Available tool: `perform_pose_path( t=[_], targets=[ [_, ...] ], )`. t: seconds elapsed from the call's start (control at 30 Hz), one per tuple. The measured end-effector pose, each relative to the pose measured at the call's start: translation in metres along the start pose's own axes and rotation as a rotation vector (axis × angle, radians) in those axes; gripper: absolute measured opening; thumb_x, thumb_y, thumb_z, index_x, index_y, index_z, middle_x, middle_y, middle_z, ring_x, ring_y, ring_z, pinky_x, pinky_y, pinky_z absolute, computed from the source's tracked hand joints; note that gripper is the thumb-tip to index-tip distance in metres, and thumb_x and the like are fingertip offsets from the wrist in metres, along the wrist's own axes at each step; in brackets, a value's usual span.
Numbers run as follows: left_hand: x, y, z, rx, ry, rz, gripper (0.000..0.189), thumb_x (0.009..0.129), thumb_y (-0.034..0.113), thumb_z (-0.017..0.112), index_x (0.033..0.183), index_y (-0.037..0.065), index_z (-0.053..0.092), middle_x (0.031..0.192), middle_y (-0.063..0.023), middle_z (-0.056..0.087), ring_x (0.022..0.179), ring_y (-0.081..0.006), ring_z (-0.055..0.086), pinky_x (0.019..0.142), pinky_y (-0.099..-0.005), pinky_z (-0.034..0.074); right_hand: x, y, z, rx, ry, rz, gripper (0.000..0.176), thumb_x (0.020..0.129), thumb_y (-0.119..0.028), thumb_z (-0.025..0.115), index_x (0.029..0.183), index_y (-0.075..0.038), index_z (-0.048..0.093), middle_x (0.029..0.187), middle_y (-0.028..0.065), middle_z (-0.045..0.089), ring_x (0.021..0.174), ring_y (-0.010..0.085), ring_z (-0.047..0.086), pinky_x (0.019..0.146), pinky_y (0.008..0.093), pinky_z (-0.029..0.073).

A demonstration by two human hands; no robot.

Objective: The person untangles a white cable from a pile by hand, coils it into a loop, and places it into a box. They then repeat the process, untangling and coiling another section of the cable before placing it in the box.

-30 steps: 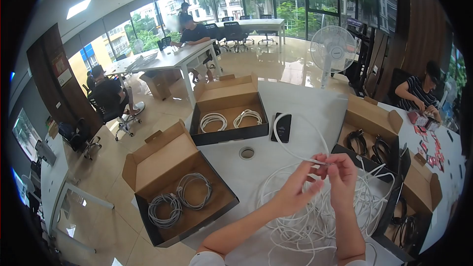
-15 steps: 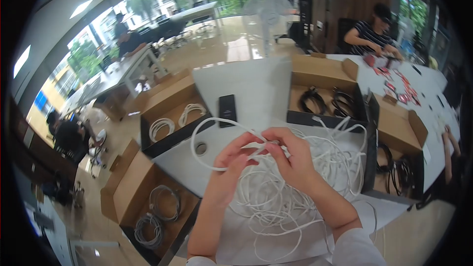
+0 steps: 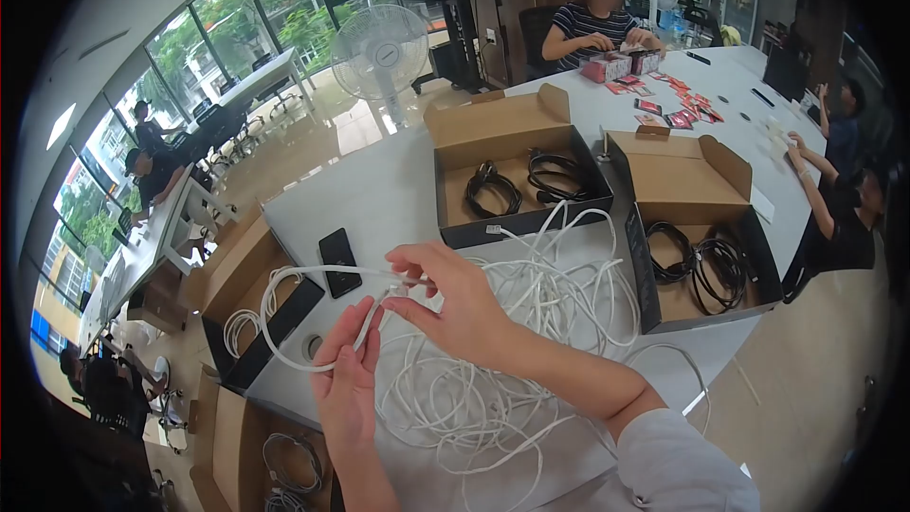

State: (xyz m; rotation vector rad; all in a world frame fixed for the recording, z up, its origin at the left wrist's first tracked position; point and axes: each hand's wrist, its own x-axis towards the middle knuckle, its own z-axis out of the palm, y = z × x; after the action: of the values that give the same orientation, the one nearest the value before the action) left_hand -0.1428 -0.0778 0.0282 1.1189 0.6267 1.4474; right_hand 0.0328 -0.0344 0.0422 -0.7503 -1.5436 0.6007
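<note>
A white cable (image 3: 263, 318) is bent into a loop between my two hands, over the table. My left hand (image 3: 347, 374) is closed round its lower strand, palm up. My right hand (image 3: 453, 303) pinches the upper strand near a small clear plug (image 3: 396, 292). Beneath the hands spreads a tangled pile of white cables (image 3: 474, 389), with one loose plug (image 3: 494, 229) lying by the box behind it. A black phone-like slab (image 3: 338, 261) rests on the table just beyond my left hand.
Open cardboard boxes ring the pile: two with black cables (image 3: 502, 114) (image 3: 678, 166), one with white coils (image 3: 251, 270), one with grey coils (image 3: 227, 446). A person (image 3: 592, 28) handles red packets at the far table end; others sit to the right and left. A fan (image 3: 379, 52) stands behind.
The view has swung to the right. My hands have moved apart slightly, the right now higher along the white cable and the left below it, still with the loop between them.
</note>
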Motion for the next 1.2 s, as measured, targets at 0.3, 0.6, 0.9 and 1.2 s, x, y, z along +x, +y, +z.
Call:
perform_pose_path(
  t=[0.3,0.6,0.9,1.2],
  targets=[
    [-0.004,-0.032,0.003,0.026,0.084,0.251,0.050,0.096,0.018,0.050,0.137,-0.006,0.034,0.144,-0.0203,0.034,0.134,-0.0315,0.034,0.112,-0.0396,0.028,-0.014,-0.001,0.013,0.342,0.018,0.211,0.036,0.081,-0.002,0.068,0.112,-0.005,0.051,0.085,0.0018,0.051,0.075,0.0071,0.050,0.063,0.0234,0.045],
    [0.005,-0.030,0.016,0.049,0.064,0.323,0.052,0.092,0.031,0.054,0.129,-0.002,0.036,0.124,-0.0157,0.042,0.114,-0.0253,0.041,0.099,-0.0370,0.031,-0.017,0.005,0.025,0.505,-0.065,0.022,0.016,0.090,-0.010,0.058,0.099,-0.002,0.048,0.081,0.0040,0.057,0.072,0.0098,0.056,0.064,0.0245,0.047],
    [0.009,-0.077,0.023,0.403,-0.112,0.072,0.039,0.089,0.023,0.059,0.118,0.004,0.042,0.100,-0.0074,0.045,0.089,-0.0175,0.042,0.077,-0.0308,0.035,-0.013,0.001,0.019,0.822,-0.123,0.246,0.011,0.098,-0.014,0.046,0.101,-0.004,0.048,0.078,0.0040,0.060,0.063,0.0091,0.061,0.058,0.0228,0.048],
    [0.000,-0.086,0.012,0.881,-0.287,0.230,0.026,0.082,0.011,0.067,0.106,0.005,0.060,0.102,-0.0136,0.064,0.096,-0.0290,0.060,0.086,-0.0371,0.045,-0.011,-0.004,-0.021,0.738,0.028,0.426,0.018,0.099,-0.018,0.046,0.114,-0.010,0.047,0.089,0.0083,0.064,0.062,0.0070,0.051,0.051,0.0191,0.041]
  ],
)
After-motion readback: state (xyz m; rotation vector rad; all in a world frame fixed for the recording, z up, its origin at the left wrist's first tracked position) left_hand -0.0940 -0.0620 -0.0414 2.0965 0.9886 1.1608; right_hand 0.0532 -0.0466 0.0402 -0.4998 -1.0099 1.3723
